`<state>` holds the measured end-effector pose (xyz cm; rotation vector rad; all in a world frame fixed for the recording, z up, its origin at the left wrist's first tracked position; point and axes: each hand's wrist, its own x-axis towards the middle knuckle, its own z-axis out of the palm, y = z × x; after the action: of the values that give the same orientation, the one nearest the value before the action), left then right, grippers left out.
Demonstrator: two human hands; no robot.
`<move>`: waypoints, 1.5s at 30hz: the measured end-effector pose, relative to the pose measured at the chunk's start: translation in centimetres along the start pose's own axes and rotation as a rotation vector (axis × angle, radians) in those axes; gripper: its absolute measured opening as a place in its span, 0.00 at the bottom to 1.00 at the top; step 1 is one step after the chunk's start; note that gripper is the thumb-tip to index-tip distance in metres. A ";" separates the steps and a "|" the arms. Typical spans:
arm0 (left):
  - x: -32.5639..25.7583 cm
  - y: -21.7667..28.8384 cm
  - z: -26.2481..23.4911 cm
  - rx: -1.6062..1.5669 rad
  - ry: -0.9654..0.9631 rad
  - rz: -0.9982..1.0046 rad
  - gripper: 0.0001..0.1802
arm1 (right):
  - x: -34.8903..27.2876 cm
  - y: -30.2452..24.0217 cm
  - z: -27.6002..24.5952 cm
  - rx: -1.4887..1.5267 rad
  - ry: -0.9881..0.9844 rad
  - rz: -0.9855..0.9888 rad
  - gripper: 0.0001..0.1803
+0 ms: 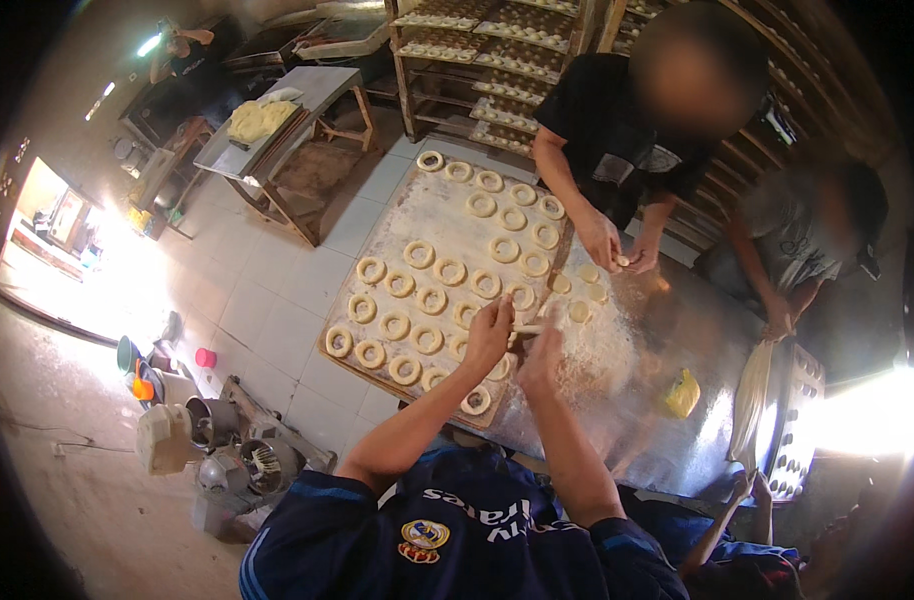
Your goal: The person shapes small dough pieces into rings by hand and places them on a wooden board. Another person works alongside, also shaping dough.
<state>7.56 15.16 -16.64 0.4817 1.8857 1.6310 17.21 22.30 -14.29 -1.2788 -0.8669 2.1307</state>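
Note:
Over the edge of a floured board (417, 205), my left hand (490, 333) has its fingers closed at one end of a short pale dough strip (528, 328). Close beside it is my right hand (541, 358), smeared by motion, so its fingers and any grip cannot be made out. Several dough rings (394, 371) lie in rows on the board under and left of my hands. Just beyond my right hand, flat dough discs (579, 312) rest on the floury metal table (637, 390).
Across the table, a person's hands (607, 245) hold a small dough piece. At the right, two people handle a long dough sheet (752, 405). A yellow bag (683, 394) lies on the table. Racks of trays (522, 60) stand behind; a mixer (262, 465) is at lower left.

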 end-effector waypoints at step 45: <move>15.6 1.4 -21.3 0.410 0.048 0.474 0.11 | 12.2 -1.9 -7.9 -1.466 0.547 -0.715 0.14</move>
<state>-18.13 8.83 -16.84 1.1414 2.2742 1.5314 19.22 34.17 -22.71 -1.5733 -2.2592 0.3167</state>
